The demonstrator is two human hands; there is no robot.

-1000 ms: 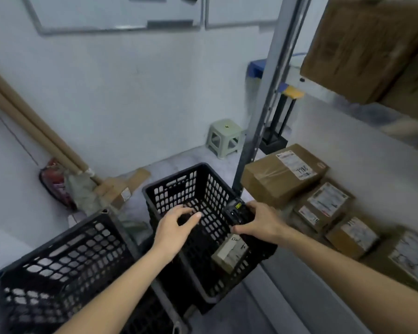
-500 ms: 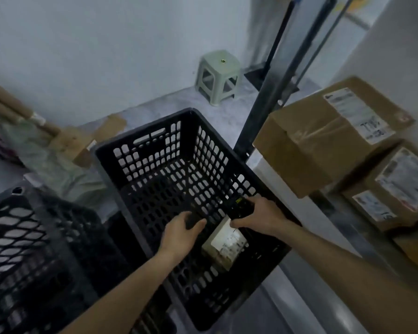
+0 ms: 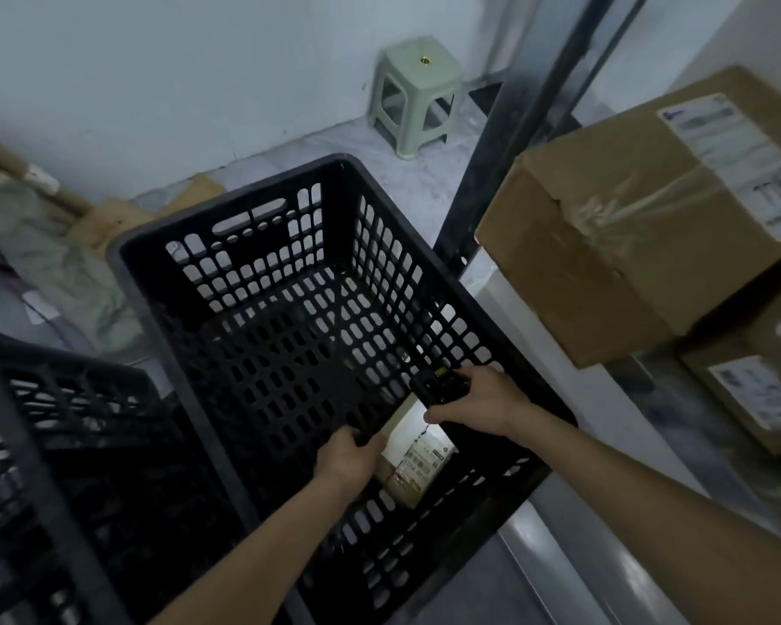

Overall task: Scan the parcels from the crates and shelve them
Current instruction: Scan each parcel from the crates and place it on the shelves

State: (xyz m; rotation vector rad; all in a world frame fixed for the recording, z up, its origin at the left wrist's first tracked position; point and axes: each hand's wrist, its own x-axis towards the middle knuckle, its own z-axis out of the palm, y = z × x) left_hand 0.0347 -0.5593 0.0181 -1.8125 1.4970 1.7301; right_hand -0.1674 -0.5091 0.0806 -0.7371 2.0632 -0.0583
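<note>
Head view, looking down into the black crate that fills the centre of the frame. The one parcel left in it, a small brown box with a white label facing up, lies on the crate floor against the wall at lower centre-right. My right hand hangs just above it, fingers curled round the dark handheld scanner; a bright patch falls on the near end of the label, which I judge to be the scanner's light, so the device is held low and tilted down to bring the barcode within reach. My left hand is down inside the crate at the parcel's left edge, fingers bent over it; whether they grip the box or only steady it cannot be told, since the hand hides the contact. I judge its purpose is to keep the label flat and turned up for the read.

At right of frame, a large taped carton and a smaller labelled carton sit on the shelf, where this parcel should go once read. A second crate stands at lower left; a pale green stool at upper centre.
</note>
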